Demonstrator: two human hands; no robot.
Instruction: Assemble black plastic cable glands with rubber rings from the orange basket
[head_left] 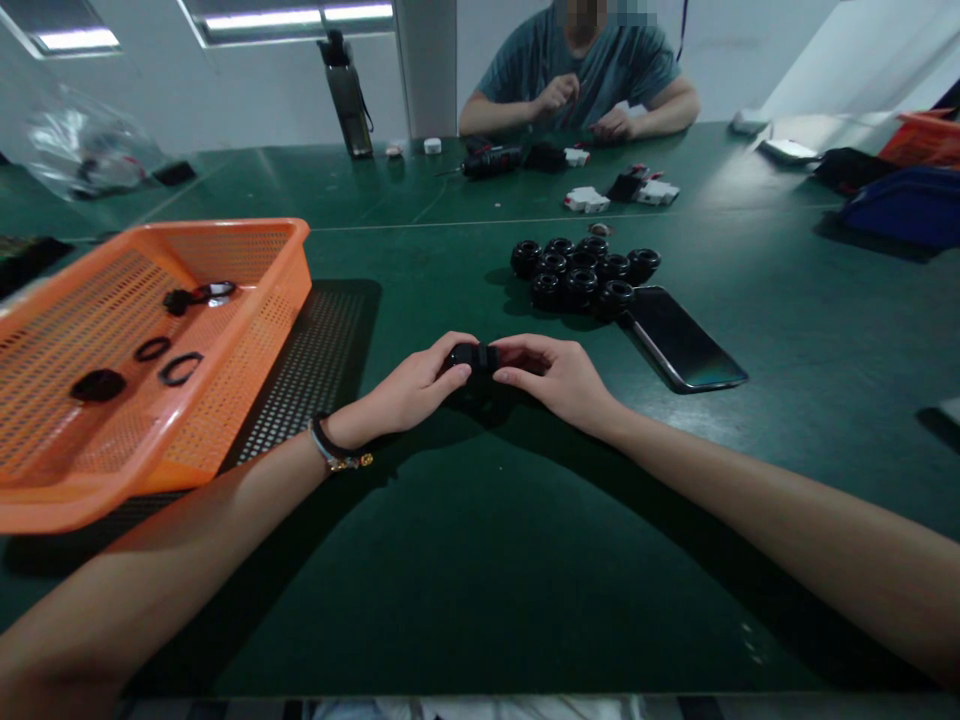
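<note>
Between my two hands, just above the green table, is a small black cylindrical part. My left hand pinches its left end between thumb and fingers. At the right end, my right hand closes its thumb and fingertips on the same part. The finer shape of the part is hidden by my fingers. Beyond my right hand stands a cluster of several black ring-topped round parts. A dark-screened phone lies against the cluster's right side.
At the left, an orange perforated basket holds black rings and other small black pieces. Farther back are a bottle, a power drill and white parts. A person sits across the table. A blue bin stands right.
</note>
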